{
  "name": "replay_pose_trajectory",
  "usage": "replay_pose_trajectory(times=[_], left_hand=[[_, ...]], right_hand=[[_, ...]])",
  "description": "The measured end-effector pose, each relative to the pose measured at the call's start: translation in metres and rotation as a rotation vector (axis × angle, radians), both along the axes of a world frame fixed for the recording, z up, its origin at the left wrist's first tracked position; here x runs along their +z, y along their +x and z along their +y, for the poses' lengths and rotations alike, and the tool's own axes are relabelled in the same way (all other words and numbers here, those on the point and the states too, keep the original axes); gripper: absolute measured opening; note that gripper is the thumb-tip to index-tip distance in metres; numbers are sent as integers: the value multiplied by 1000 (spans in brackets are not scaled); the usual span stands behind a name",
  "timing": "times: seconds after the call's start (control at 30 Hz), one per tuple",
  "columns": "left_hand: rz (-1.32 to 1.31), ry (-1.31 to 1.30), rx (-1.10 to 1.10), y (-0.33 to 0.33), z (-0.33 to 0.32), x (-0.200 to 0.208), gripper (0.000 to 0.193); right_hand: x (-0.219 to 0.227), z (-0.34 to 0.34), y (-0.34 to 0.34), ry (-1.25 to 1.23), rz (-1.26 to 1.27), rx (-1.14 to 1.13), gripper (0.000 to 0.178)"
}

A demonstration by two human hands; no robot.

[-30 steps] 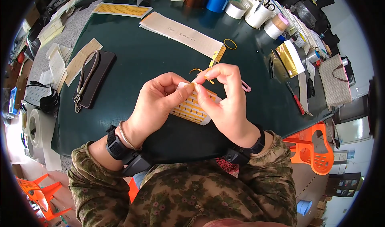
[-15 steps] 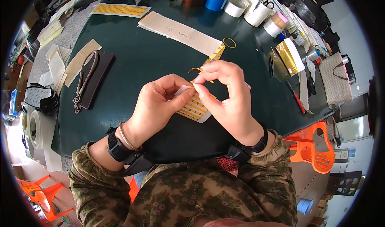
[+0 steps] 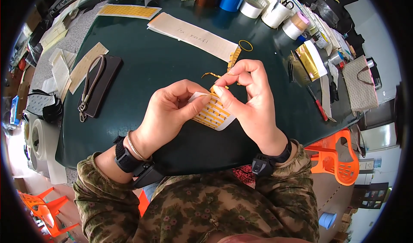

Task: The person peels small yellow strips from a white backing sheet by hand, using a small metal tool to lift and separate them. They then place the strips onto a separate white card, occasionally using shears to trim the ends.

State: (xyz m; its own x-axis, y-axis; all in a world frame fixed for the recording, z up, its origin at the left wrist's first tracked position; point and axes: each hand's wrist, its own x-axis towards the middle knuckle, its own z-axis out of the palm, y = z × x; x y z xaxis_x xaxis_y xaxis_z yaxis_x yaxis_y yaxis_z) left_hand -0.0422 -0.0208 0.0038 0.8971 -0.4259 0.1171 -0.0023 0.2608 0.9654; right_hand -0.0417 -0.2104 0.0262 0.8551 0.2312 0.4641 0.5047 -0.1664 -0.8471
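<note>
Green tabletop [image 3: 150, 64] beneath, the left hand [image 3: 165, 105] holds a striped sheet [image 3: 213, 113] slanting down-right.

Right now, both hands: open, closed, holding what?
Left hand: closed, pinching the yellow-striped sheet.
Right hand: partly curled near the sheet's top edge; grip can't be told.

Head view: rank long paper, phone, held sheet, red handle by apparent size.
1. Long paper
2. Phone and held sheet: too close to rank; left hand covers part, and nearness to the camera may enlarge it
3. Red handle
</note>
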Motion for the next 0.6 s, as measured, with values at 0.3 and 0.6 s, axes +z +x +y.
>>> replay_pose_trajectory(times=[0.3, 0.6], left_hand=[[-18, -27, 27, 0, -2, -3, 10], [-11, -37, 30, 0, -2, -5, 11]], right_hand=[[2, 0, -1, -2, 7, -14, 33], [2, -1, -2, -35, -43, -28, 33]])
